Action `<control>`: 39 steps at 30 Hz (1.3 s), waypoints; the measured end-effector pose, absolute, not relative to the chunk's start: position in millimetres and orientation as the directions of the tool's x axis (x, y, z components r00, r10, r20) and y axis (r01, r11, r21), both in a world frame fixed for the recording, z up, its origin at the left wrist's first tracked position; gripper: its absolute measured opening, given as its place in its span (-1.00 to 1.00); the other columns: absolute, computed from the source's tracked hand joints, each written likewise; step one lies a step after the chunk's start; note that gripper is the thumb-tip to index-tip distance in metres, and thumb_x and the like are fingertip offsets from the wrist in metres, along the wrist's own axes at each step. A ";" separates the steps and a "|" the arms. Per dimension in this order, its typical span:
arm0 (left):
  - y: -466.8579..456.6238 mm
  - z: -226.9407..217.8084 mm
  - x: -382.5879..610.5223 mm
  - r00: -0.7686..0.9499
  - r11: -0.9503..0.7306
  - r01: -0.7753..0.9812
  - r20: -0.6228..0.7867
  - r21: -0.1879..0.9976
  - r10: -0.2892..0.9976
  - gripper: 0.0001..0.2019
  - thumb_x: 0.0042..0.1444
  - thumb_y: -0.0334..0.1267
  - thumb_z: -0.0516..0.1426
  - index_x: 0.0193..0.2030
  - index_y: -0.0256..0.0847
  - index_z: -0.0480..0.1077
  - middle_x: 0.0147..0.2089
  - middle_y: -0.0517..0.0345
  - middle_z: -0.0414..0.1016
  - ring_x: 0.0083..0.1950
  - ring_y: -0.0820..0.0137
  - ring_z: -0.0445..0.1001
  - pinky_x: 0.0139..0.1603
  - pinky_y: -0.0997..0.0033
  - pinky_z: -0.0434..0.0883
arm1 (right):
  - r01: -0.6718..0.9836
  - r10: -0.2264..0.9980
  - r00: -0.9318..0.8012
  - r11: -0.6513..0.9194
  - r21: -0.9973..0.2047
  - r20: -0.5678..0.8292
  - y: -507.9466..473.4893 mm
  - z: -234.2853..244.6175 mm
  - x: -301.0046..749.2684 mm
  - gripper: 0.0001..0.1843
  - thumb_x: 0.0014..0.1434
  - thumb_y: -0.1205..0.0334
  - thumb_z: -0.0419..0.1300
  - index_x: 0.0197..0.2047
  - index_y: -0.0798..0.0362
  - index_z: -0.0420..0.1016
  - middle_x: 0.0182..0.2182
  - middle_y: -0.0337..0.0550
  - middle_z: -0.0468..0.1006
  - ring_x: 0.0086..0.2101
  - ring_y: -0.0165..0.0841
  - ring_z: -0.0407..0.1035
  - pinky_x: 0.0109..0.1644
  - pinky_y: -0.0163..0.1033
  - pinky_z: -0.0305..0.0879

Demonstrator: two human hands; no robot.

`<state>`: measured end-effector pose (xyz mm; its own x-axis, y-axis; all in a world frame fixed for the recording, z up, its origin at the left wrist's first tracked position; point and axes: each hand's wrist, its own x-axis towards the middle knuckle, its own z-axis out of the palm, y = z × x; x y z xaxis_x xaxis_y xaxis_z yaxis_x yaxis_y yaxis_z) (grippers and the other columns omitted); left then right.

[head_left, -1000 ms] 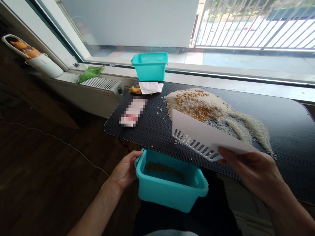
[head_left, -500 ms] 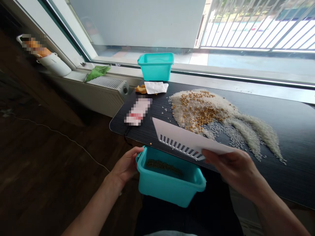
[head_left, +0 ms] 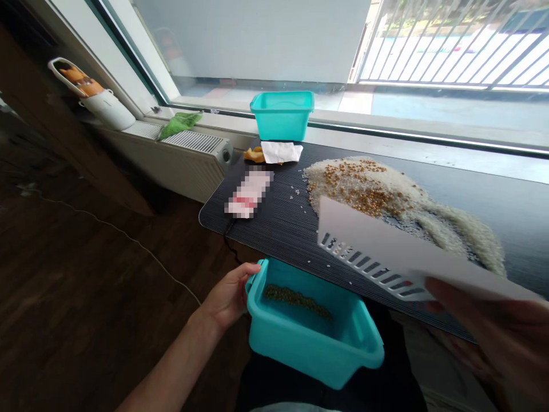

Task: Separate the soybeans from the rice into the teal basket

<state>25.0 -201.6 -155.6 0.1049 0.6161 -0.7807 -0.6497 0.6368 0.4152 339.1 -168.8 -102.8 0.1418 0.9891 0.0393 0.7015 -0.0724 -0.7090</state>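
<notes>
My left hand grips the left rim of a teal plastic bin below the table's near edge. A strip of small greenish-brown grains lies on the bin's floor. At the right, my right hand, slightly blurred, pinches a white slotted plastic sheet, its slots facing down toward me. That sheet is held tilted over the front of the table, partly covering a mound of white rice-like grains. Golden round seeds are scattered over the mound.
A second teal bin stands at the back by the window. Before it lie a white paper and a yellowish cloth-like item. A blurred-out pink object rests on the dark table. Left are a radiator and a green cloth.
My right hand has carried the slotted sheet to the right, away from above the near bin. My left hand still holds the bin, and the whole view has shifted slightly.
</notes>
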 end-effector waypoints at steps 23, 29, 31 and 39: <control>-198.7 -157.6 59.9 0.191 0.699 -0.658 -0.836 0.279 0.514 -0.84 0.09 -0.44 0.08 -0.47 -0.35 0.43 -0.57 0.09 0.52 -0.55 0.44 0.48 -0.39 0.47 0.46 | 0.584 0.987 0.116 -0.158 -0.797 -0.111 -168.3 -113.1 360.2 -0.75 -0.20 0.00 0.31 -0.68 0.00 0.58 -0.66 -0.18 0.59 -0.59 -0.20 0.49 -0.59 -0.29 0.40; -197.7 -157.7 60.4 0.189 0.709 -0.647 -0.842 0.281 0.506 -0.81 0.10 -0.44 0.05 -0.48 -0.35 0.42 -0.59 0.09 0.51 -0.57 0.45 0.46 -0.41 0.47 0.45 | 0.560 0.981 0.099 -0.192 -0.806 -0.164 -173.1 -102.6 365.5 -0.82 -0.22 0.04 0.33 -0.63 -0.03 0.61 -0.67 -0.20 0.58 -0.57 -0.20 0.49 -0.63 -0.29 0.40; -197.1 -158.2 60.7 0.188 0.712 -0.642 -0.843 0.282 0.504 -0.80 0.10 -0.44 0.04 -0.48 -0.35 0.42 -0.58 0.07 0.52 -0.55 0.43 0.47 -0.40 0.46 0.45 | 0.551 0.976 0.147 -0.218 -0.805 -0.163 -174.8 -102.0 365.0 -0.81 -0.25 0.05 0.34 -0.66 -0.02 0.60 -0.67 -0.18 0.58 -0.59 -0.21 0.48 -0.67 -0.29 0.37; -198.2 -161.9 59.8 0.179 0.712 -0.636 -0.841 0.297 0.511 -0.82 0.10 -0.43 0.05 -0.46 -0.37 0.43 -0.57 0.07 0.52 -0.55 0.45 0.47 -0.39 0.47 0.45 | 0.559 0.984 0.069 -0.175 -0.811 -0.165 -176.0 -104.5 358.4 -0.75 -0.19 -0.02 0.32 -0.62 -0.01 0.60 -0.63 -0.16 0.60 -0.52 -0.21 0.50 -0.59 -0.32 0.41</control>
<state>59.8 -198.2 -161.9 0.1786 0.5110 -0.8408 -0.6362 0.7118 0.2975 358.4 -176.0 -104.5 0.0689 0.9839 -0.1647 0.5589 -0.1748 -0.8106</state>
